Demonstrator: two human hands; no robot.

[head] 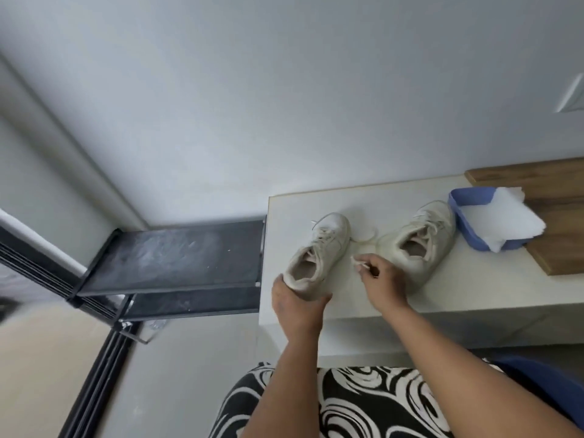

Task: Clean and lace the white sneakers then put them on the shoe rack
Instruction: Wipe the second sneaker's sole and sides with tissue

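**user1:** ok so biggest thing first, a plain pale grey wall, smooth and matte, filling most of the shot. Below it on the left sits a black metal shoe rack, flat tiers with a dusty, scuffed top sheet. It butts right up against the end of the counter, which is a smooth off-white slab with a squared front edge.

**user2:** yep, and at the far right a wood-grain board lies on the counter. A blue plastic tub, rounded corners, rests half on that board with a stack of white paper towels draped over it.

**user1:** the sneakers are both on the counter, toes pointing at the wall. The right sneaker stands just beside the tub, cream leather-looking upper, padded collar, laces loose. The left sneaker is near the counter's rack end, same look.

**user2:** hands: the left hand wraps around the left sneaker's heel, thumb on one side, fingers on the other. The right hand sits between the two shoes, fingertips pinching the end of a white lace that trails across the counter.

**user1:** also a black-and-white swirl-print fabric at the bottom edge, under the forearms.
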